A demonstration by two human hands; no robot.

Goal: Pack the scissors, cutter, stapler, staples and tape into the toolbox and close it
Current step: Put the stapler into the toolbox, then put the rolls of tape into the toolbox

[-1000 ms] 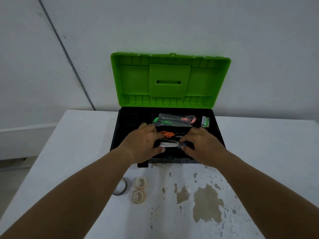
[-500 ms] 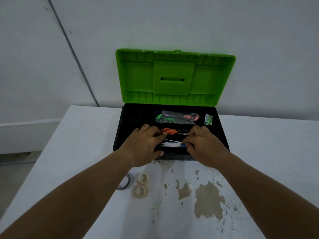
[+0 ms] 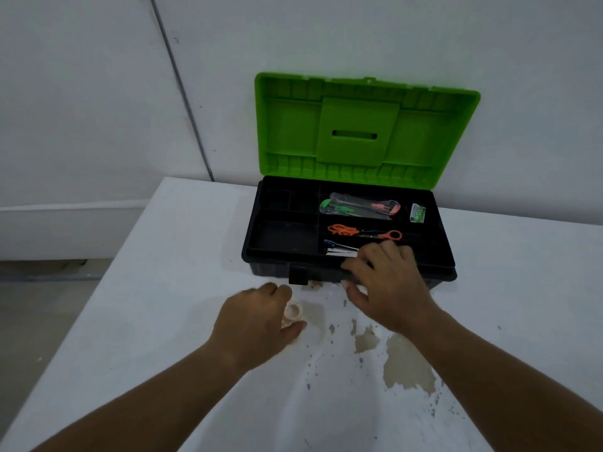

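The black toolbox (image 3: 280, 243) stands open against the wall with its green lid (image 3: 362, 132) upright. Inside lie the cutters (image 3: 359, 207), a small green staples box (image 3: 417, 213), orange-handled scissors (image 3: 362, 232) and the stapler (image 3: 341, 250). My right hand (image 3: 388, 285) rests over the box's front rim, fingers spread, holding nothing. My left hand (image 3: 257, 318) is on the table in front of the box, curled around small tape rolls (image 3: 293, 313); the other tape is hidden under it.
The white table (image 3: 163, 305) has worn brown patches (image 3: 408, 370) near the front right. Its left edge drops to the floor. The box's black latch (image 3: 298, 277) hangs at the front.
My left hand left the toolbox and came down onto the tape rolls on the table. My right hand let go of the stapler, which now lies in the front compartment. The view shifted left.
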